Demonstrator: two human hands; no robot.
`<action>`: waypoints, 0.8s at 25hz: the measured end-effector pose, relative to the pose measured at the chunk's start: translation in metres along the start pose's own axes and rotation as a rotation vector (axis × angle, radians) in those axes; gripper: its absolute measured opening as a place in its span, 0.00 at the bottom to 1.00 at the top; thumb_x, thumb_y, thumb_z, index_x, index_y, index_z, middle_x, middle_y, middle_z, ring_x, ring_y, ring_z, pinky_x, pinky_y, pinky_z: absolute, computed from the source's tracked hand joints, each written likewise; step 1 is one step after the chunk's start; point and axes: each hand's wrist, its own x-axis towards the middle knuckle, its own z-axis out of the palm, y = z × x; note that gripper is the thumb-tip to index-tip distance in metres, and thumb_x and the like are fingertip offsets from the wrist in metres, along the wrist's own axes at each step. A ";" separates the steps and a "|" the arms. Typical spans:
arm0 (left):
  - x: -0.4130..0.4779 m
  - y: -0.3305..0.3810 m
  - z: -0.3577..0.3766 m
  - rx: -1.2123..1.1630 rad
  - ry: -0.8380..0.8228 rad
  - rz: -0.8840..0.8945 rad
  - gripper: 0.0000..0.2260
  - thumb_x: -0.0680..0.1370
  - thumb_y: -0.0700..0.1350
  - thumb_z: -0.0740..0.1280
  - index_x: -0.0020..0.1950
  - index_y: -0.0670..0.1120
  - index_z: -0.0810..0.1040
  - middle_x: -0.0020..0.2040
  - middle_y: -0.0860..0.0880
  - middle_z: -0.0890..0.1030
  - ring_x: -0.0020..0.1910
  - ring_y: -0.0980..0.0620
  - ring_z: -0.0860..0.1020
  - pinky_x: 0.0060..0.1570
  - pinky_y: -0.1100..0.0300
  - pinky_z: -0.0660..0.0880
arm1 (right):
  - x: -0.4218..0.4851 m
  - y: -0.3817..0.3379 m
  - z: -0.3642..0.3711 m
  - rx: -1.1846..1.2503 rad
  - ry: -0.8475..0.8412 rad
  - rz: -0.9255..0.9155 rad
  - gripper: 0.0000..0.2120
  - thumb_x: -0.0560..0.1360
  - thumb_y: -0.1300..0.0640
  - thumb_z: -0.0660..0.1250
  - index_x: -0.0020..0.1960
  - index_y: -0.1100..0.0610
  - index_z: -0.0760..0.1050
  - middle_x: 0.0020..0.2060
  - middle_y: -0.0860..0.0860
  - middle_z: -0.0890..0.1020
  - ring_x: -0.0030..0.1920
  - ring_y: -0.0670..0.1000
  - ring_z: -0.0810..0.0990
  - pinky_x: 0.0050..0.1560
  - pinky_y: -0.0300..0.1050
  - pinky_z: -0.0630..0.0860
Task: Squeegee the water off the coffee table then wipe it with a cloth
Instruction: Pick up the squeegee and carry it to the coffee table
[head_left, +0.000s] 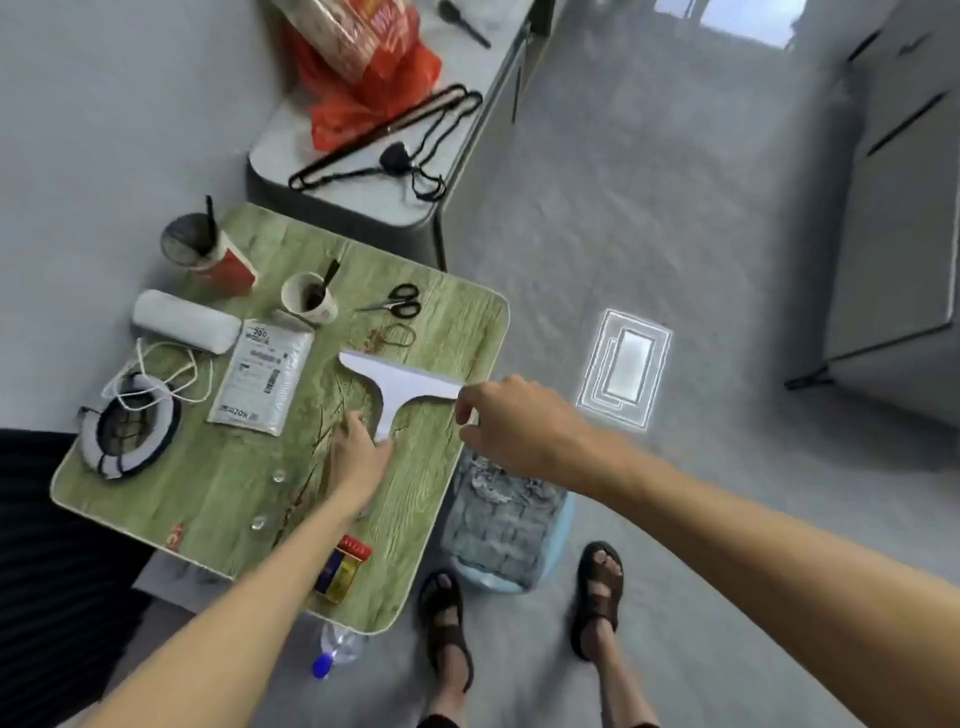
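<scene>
One squeegee (402, 387), two hands, one cloth (501, 519), one coffee table (441, 483). Two cups too, a red cup (218, 254) and a white cup (306, 301), each with a dark stick inside, at 11 o'clock from the squeegee. One pair of scissors (397, 302) at 12 o'clock, a few rubber bands (396, 336) just under them. One white roll (182, 322), one flat packet (262, 376) and one round corded thing (130, 431) out at 9 o'clock. One small box (343, 569) at the near edge, 6 o'clock. Two clear water drops (279, 475) by the left arm.

Squeegee white, shaped like a T, lying near the middle of the table, wide blade far away, handle pointing to 6 o'clock. Handle's end gripped by the left hand (358, 454). Blade's tip at 3 o'clock pinched by the right hand (501, 418).

Table top green with a wood look, pale rim, round corners. Cloth gray and crumpled, off the table at 5 o'clock, on a light blue thing too hidden to name. Gray floor, two feet in brown sandals (597, 597), one bottle (335, 652) with a blue cap under the table's edge. Low gray bench (363, 197) at 12 o'clock with a red bag (374, 88) and black hangers (384, 140).
</scene>
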 end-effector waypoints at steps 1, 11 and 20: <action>0.016 -0.013 0.008 0.033 0.003 -0.004 0.20 0.79 0.44 0.64 0.69 0.41 0.64 0.65 0.37 0.72 0.52 0.42 0.75 0.42 0.55 0.73 | 0.016 -0.003 0.020 0.011 -0.021 0.017 0.10 0.75 0.57 0.63 0.54 0.54 0.78 0.47 0.55 0.82 0.47 0.60 0.79 0.47 0.53 0.78; 0.086 -0.045 0.028 0.261 -0.162 0.094 0.09 0.81 0.46 0.61 0.53 0.41 0.75 0.48 0.42 0.80 0.45 0.43 0.78 0.42 0.53 0.72 | 0.053 0.019 0.089 0.161 -0.053 0.153 0.08 0.76 0.55 0.64 0.53 0.52 0.79 0.48 0.55 0.83 0.47 0.57 0.80 0.47 0.51 0.79; -0.038 0.154 -0.065 -0.451 -0.682 0.223 0.03 0.79 0.39 0.66 0.47 0.41 0.72 0.27 0.53 0.75 0.22 0.57 0.70 0.21 0.65 0.67 | -0.046 0.022 -0.031 0.445 0.055 0.256 0.13 0.78 0.47 0.64 0.55 0.54 0.77 0.45 0.52 0.83 0.39 0.48 0.78 0.35 0.41 0.70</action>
